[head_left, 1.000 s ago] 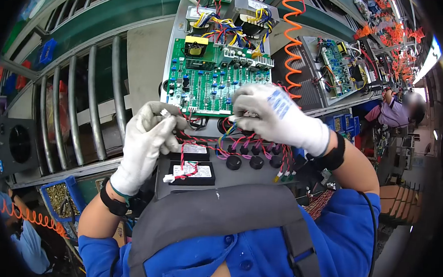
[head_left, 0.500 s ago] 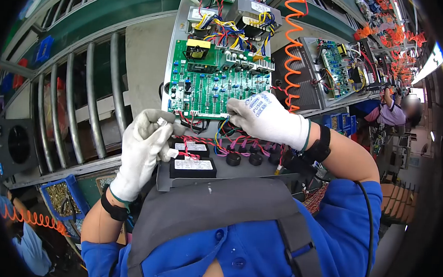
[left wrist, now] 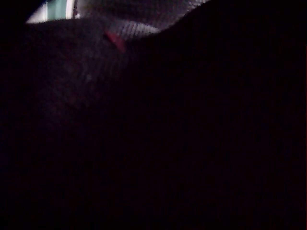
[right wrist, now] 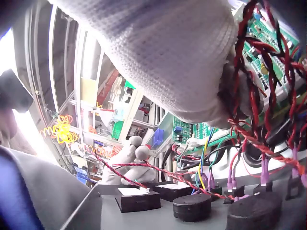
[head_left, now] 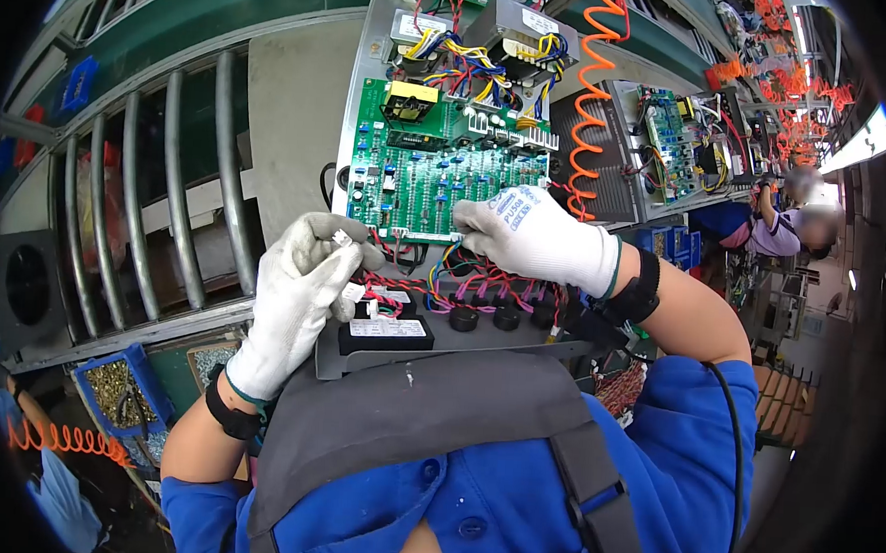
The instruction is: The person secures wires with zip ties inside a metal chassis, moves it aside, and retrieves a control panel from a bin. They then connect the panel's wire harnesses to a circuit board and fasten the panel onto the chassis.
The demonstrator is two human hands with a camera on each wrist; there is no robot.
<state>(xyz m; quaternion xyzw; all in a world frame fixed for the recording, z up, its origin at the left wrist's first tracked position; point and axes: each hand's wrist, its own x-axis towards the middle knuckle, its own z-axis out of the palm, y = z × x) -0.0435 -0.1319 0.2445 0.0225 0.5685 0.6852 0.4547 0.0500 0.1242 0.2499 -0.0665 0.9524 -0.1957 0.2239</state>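
My gloved left hand [head_left: 300, 294] pinches a small white plug connector [head_left: 342, 237] between thumb and forefinger, left of the circuit board's near edge. Lower at the same hand hangs another white plug on twisted red-black wires [head_left: 386, 312]. The gloved right hand [head_left: 540, 240] has its fingers curled at the near edge of the green circuit board [head_left: 433, 181]. Blue, yellow and green wires [right wrist: 205, 160] lead up to its fingertips, where the fingers cover the wire connector. The left wrist view is almost wholly dark, with a strip of knit glove [left wrist: 139, 28] at the top.
Two labelled black boxes [head_left: 385, 336] and round black knobs [head_left: 463, 320] sit on the grey panel nearest the body. Transformers [head_left: 525, 41] stand behind the board. A coiled orange hose [head_left: 592, 104] hangs at right, beside a second unit [head_left: 661, 138]. Metal rollers [head_left: 182, 183] run along the left.
The right hand has shifted left and settled at the board's near edge. A white plug on red-black wires has risen off the black box to the left hand. The view has shifted slightly.
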